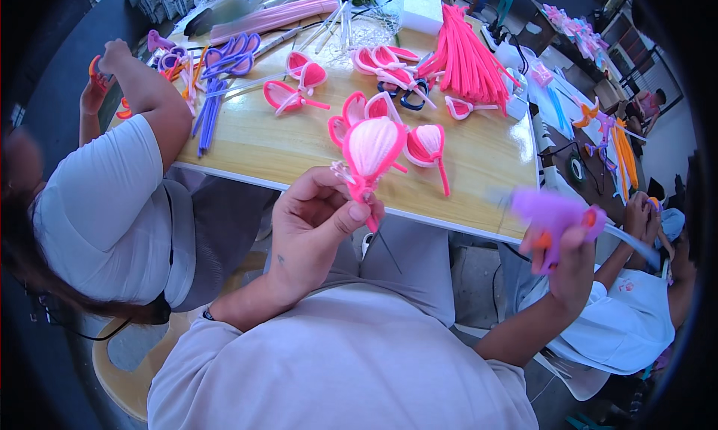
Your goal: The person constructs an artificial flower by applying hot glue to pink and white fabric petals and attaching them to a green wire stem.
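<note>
Between the fingertips of my left hand [322,222] is the base of a pink pipe-cleaner flower petal [373,147], upright, with pale stamen-like bits and a thin dark wire at its base. My right hand [564,262], at the right, grips a purple hot glue gun [552,222], blurred, with a glue stick [634,245] out of its back. It is apart from the flower. Behind the held piece, more pink petals lie on the wooden table [241,155], one of them [426,147] just to its right.
Farther back lie dark-handled scissors [412,96], a bundle of pink pipe cleaners [465,60], purple petals [233,54], purple stems [210,116] and a white foam block [420,6]. A co-worker [106,189] sits close at left; another [611,312] sits at right.
</note>
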`<state>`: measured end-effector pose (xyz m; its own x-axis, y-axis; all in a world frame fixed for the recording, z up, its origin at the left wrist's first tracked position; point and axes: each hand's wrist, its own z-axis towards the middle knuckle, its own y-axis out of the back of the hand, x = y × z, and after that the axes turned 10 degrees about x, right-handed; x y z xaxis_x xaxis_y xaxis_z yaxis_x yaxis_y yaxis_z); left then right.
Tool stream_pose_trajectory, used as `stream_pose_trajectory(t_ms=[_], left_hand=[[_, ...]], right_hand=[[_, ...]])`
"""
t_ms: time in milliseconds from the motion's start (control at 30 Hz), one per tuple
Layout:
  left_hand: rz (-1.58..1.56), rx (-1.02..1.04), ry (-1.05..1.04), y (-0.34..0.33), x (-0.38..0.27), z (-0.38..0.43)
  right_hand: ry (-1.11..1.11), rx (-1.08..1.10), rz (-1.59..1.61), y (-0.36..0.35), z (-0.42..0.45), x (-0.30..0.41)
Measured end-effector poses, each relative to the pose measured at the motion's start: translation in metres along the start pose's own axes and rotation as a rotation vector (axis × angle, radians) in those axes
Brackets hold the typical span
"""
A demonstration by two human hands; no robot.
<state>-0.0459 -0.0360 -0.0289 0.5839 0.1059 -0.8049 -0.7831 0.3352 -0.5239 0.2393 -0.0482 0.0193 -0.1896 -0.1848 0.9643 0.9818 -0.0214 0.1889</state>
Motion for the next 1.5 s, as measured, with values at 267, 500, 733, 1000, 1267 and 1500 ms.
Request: stream_pose_trajectory(t_ms=[267, 500, 733, 1000, 1267, 1500], left_hand=[[-0.014, 0.039, -0.062, 0.005, 0.002, 0.0], [0.04, 0.108, -0.14, 0.001, -0.003, 0.0], [0.101, 0.019, -0.126, 0.001, -0.001, -0.001], [0.137, 0.007, -0.132, 0.0, 0.003, 0.0], [0.117, 0.059, -0.122, 0.011, 0.008, -0.003], [0.115, 0.053, -0.122, 0.014, 0.005, -0.005]], right_hand=[[-0.239, -0.141, -0.445, 0.025, 0.038, -0.052], [-0.136, -0.086, -0.725, 0.0, 0.068, -0.073], [-0.205, -0.034, -0.925, 0.002, 0.061, -0.05], [0.005, -0.177, -0.976, 0.015, 0.032, -0.059], [-0.151, -0.187, -0.53, -0.033, 0.016, -0.004], [-0.099, 0.074, -0.804, -0.103, 0.086, -0.037]])
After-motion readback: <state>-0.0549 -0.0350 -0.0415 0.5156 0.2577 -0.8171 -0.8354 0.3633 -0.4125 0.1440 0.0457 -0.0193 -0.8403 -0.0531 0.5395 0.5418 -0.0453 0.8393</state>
